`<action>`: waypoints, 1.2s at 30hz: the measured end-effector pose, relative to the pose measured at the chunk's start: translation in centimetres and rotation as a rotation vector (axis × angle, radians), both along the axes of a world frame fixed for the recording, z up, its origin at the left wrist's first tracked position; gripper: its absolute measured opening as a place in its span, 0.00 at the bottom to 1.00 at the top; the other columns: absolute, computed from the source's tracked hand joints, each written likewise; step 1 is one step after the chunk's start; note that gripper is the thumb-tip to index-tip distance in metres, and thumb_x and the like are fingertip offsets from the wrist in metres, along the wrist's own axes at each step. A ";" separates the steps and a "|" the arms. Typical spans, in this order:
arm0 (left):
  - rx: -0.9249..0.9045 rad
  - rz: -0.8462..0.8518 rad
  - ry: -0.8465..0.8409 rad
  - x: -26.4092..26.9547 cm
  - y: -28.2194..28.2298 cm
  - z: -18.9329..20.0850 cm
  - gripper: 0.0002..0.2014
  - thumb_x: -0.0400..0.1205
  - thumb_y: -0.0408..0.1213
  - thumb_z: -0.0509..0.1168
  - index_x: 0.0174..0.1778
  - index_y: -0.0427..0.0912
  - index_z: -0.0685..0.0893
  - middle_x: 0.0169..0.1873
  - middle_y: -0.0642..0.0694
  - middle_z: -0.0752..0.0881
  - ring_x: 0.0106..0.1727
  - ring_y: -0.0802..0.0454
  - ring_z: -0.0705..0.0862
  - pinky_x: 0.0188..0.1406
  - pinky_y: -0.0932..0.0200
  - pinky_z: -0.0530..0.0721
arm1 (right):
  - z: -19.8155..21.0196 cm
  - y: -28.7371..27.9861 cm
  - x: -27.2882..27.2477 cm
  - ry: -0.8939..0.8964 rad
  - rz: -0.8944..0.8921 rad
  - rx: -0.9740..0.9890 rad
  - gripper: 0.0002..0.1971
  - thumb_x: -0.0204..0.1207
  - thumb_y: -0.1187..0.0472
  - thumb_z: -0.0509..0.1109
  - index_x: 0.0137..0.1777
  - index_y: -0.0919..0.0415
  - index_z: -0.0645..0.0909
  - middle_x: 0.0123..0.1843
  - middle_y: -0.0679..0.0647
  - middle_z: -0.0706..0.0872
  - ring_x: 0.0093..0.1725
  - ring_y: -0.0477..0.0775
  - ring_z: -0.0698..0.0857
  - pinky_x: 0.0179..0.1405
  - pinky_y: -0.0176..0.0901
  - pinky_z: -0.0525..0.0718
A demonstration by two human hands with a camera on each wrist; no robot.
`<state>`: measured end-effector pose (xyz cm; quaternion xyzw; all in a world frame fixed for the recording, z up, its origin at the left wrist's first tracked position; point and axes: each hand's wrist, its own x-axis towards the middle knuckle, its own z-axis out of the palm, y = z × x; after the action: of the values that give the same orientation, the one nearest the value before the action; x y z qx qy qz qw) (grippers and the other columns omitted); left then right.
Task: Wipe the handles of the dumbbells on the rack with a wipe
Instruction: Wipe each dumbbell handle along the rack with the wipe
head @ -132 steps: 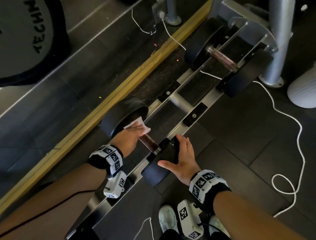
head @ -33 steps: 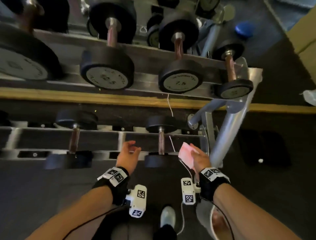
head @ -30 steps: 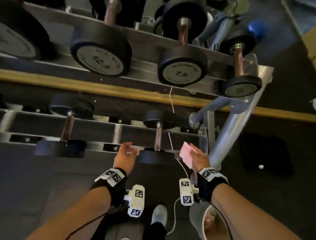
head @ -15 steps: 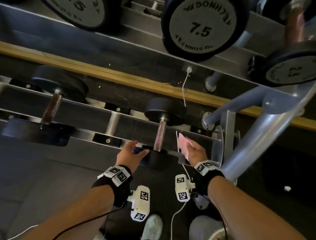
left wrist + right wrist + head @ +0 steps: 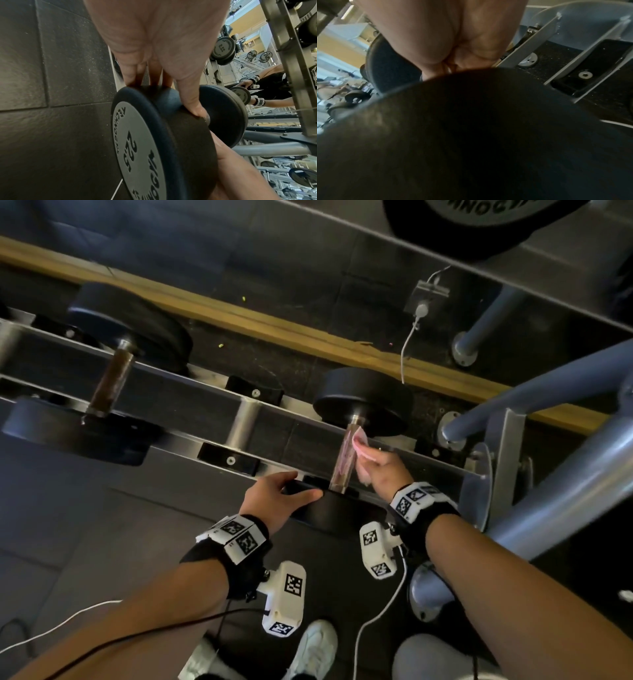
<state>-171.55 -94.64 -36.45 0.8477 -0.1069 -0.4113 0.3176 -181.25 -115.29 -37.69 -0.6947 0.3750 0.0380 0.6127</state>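
Two black dumbbells lie on the low rack [image 5: 191, 412]. On the right dumbbell, my right hand [image 5: 371, 458] pinches a pink wipe [image 5: 359, 443] and holds it against the right side of the steel handle [image 5: 344, 463]. My left hand [image 5: 298, 484] rests with fairly straight fingers and thumb on this dumbbell's near head [image 5: 339, 517]. The left wrist view shows that head [image 5: 145, 148] marked 22.5, with my thumb [image 5: 192, 105] on its rim. In the right wrist view the dark head [image 5: 471, 135] hides the wipe and my fingertips.
The left dumbbell's brown handle [image 5: 109, 381] is free. A large dumbbell head [image 5: 479, 220] overhangs from the upper shelf. The grey rack posts [image 5: 548, 501] stand close on the right. A white cable [image 5: 407, 347] hangs behind, and my shoe [image 5: 315, 648] is below.
My right hand carried the wipe from beside the near head up onto the right dumbbell's handle. My left hand settled on that near head. The view has moved closer.
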 end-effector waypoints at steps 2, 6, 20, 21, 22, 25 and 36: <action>-0.007 0.008 -0.004 -0.1 0.1 0.0 0.38 0.68 0.65 0.75 0.74 0.56 0.79 0.65 0.54 0.84 0.63 0.58 0.81 0.59 0.65 0.74 | 0.2 0.9 -0.8 -0.014 0.013 0.141 0.17 0.86 0.57 0.65 0.73 0.50 0.81 0.63 0.37 0.82 0.55 0.26 0.83 0.52 0.19 0.76; 0.001 -0.003 0.012 0.1 0.1 0.2 0.38 0.67 0.65 0.76 0.73 0.57 0.79 0.64 0.54 0.85 0.60 0.60 0.80 0.58 0.65 0.75 | 0.9 0.5 -2.1 0.201 0.246 0.196 0.14 0.80 0.45 0.71 0.63 0.43 0.88 0.64 0.36 0.86 0.65 0.37 0.83 0.68 0.33 0.72; 0.031 -0.026 0.063 0.7 -0.1 0.2 0.35 0.69 0.64 0.75 0.72 0.59 0.79 0.59 0.57 0.82 0.57 0.60 0.78 0.54 0.63 0.74 | 0.2 0.3 -0.2 0.211 0.177 -0.052 0.15 0.86 0.44 0.60 0.69 0.34 0.80 0.66 0.39 0.81 0.62 0.44 0.81 0.64 0.42 0.75; 0.030 -0.025 0.069 0.8 -0.2 0.3 0.34 0.69 0.63 0.75 0.72 0.59 0.79 0.60 0.57 0.82 0.57 0.59 0.78 0.55 0.62 0.74 | 0.6 0.2 -0.8 0.217 0.187 0.077 0.15 0.83 0.41 0.63 0.66 0.34 0.82 0.65 0.40 0.83 0.62 0.43 0.83 0.65 0.43 0.75; 0.033 -0.023 0.074 0.8 -0.2 0.4 0.35 0.69 0.63 0.75 0.72 0.58 0.79 0.61 0.56 0.82 0.58 0.59 0.78 0.56 0.62 0.74 | 1.0 0.2 -1.2 0.233 0.228 0.171 0.16 0.81 0.39 0.66 0.66 0.36 0.84 0.65 0.41 0.85 0.62 0.42 0.83 0.68 0.44 0.75; 0.028 -0.017 0.082 0.7 -0.1 0.7 0.34 0.69 0.63 0.76 0.72 0.59 0.79 0.61 0.56 0.82 0.60 0.58 0.79 0.57 0.61 0.73 | 1.9 -0.3 -1.0 0.293 0.215 0.125 0.17 0.79 0.37 0.67 0.60 0.43 0.88 0.55 0.41 0.87 0.54 0.42 0.84 0.64 0.45 0.78; -0.006 -0.003 0.089 0.2 0.1 0.6 0.32 0.71 0.61 0.75 0.72 0.59 0.78 0.62 0.57 0.82 0.61 0.59 0.78 0.56 0.62 0.75 | 0.6 -1.0 0.3 0.184 0.251 -0.120 0.14 0.87 0.50 0.61 0.66 0.31 0.82 0.62 0.39 0.81 0.58 0.39 0.80 0.59 0.33 0.75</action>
<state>-171.36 -94.55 -35.84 0.8274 -0.0949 -0.4487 0.3240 -180.99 -116.25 -37.09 -0.7649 0.3416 0.1550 0.5236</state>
